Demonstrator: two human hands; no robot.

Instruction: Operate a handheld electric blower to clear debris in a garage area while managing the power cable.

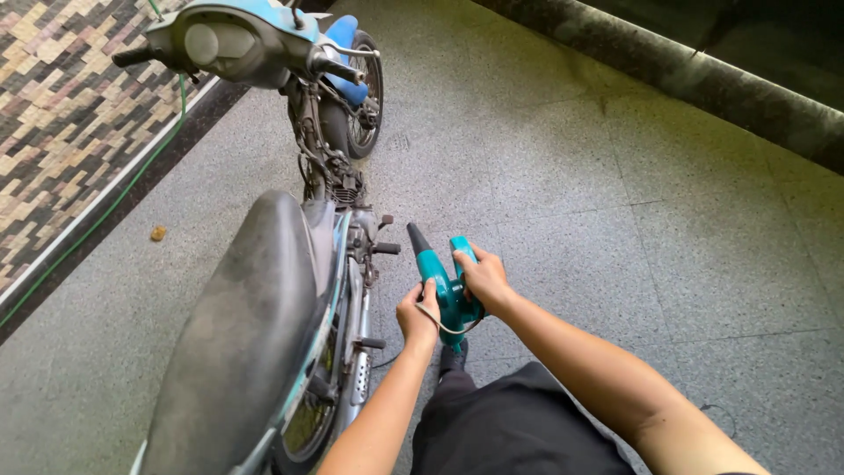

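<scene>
Both hands, left hand (pixel 418 315) and right hand (pixel 483 278), grip a teal plastic handheld blower (pixel 443 280) with black nozzle, just beside the dusty blue motorbike (pixel 264 299).

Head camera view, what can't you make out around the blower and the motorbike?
- Blower handle and switch: covered by left hand and right hand.
- Motorbike rear end: cut off by the bottom edge.
- Small orange scrap on the floor: too small to identify.
</scene>
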